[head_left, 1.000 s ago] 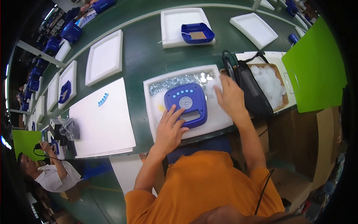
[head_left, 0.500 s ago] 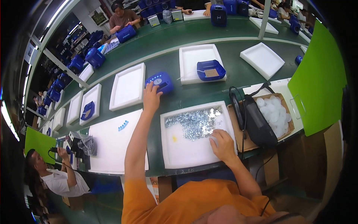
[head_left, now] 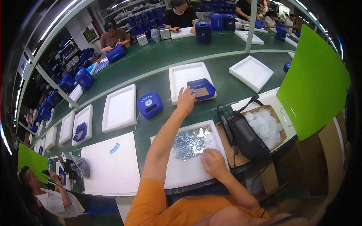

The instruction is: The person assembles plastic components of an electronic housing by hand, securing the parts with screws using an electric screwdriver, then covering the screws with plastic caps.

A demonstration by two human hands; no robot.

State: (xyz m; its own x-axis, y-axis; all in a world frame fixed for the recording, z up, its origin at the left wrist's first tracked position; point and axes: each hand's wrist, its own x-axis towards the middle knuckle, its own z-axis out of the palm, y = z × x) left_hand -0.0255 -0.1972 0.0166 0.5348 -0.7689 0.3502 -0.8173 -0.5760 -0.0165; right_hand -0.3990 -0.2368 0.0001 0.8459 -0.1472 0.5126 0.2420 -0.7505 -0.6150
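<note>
My left hand (head_left: 186,101) reaches over the bench with its fingers stretched out, at the left rim of a blue plastic housing (head_left: 206,86). That housing has a brown panel inside and lies on a white foam tray (head_left: 181,73). To the left of this hand a blue speaker-like unit (head_left: 149,105) with a round dial rests on the green bench. My right hand (head_left: 215,164) is low over a nearer foam tray (head_left: 184,179), its fingers curled beside a heap of small shiny metal nuts or washers (head_left: 188,145). Whatever is between its fingertips is hidden.
Right of the near tray sit a black pouch (head_left: 249,137) with cables and a cardboard box of translucent white discs (head_left: 266,126). A green panel (head_left: 316,83) stands beyond them. Left is a white board (head_left: 109,169) with small blue pieces (head_left: 115,148). Co-workers sit across the bench.
My left hand has left the blue speaker-like unit and moved right to the blue housing. My right hand stays beside the metal pieces. The whole view has shifted.
</note>
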